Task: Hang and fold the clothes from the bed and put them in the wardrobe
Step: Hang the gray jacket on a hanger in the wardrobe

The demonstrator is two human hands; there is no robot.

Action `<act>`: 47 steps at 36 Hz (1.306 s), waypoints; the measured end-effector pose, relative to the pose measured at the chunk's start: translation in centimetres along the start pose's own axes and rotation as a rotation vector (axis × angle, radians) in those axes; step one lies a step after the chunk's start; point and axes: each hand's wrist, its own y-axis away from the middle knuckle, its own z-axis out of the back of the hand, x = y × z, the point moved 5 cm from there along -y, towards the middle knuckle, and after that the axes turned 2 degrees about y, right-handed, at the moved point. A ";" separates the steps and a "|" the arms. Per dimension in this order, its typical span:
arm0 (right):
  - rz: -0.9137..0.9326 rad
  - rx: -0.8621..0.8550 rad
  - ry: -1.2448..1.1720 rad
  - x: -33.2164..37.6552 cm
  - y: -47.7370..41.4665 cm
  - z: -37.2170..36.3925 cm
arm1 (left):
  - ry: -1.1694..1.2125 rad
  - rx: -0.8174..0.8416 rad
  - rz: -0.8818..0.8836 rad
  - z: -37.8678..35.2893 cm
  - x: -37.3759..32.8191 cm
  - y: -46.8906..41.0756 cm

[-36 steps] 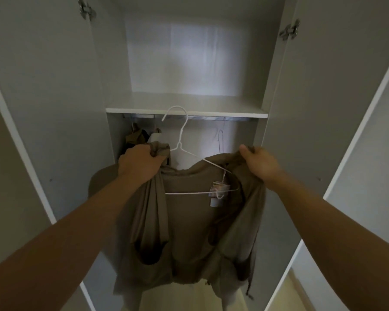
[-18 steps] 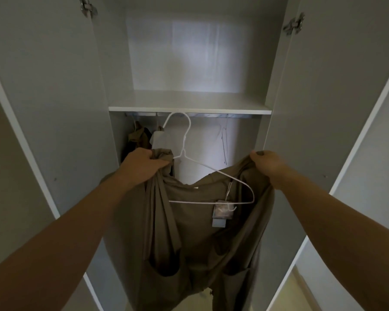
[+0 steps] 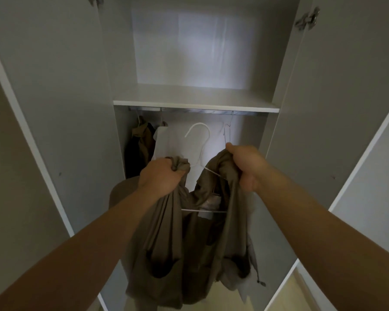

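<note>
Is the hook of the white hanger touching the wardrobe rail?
Apart. Head view: the hanger hook hangs below the rail with a clear gap.

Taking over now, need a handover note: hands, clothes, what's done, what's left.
Left hand grips one shoulder of the brown top, right hand the other.
White hanger is inside the top, hook free below the rail.
Done: dark garment and white garment hang at the rail's left end.
Left: hook the hanger on the rail, let go.
</note>
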 end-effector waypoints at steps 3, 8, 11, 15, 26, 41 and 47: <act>0.013 0.162 -0.032 -1.2 2.3 -2.1 | 0.063 -0.056 0.009 0.3 0.3 -0.1; 0.414 0.244 0.648 -2.1 3.6 -3.3 | 0.175 -0.104 0.007 0.7 0.9 -0.5; 0.717 0.287 0.987 -2.7 3.6 -3.4 | 0.235 -0.121 0.009 0.9 1.3 -0.7; 0.884 0.037 1.175 -3.4 2.4 -1.5 | 0.290 -0.155 0.001 1.1 1.6 -0.8; 0.625 -0.131 1.306 -3.6 -0.2 0.5 | 0.341 -0.124 -0.141 1.8 -0.1 -1.4; 0.306 -0.438 1.108 -2.4 -2.5 3.3 | 0.326 -0.242 -0.300 -4.2 0.0 5.2; 0.327 -0.473 1.082 -3.3 -3.2 3.0 | 0.280 0.132 -0.258 -9.0 4.0 3.3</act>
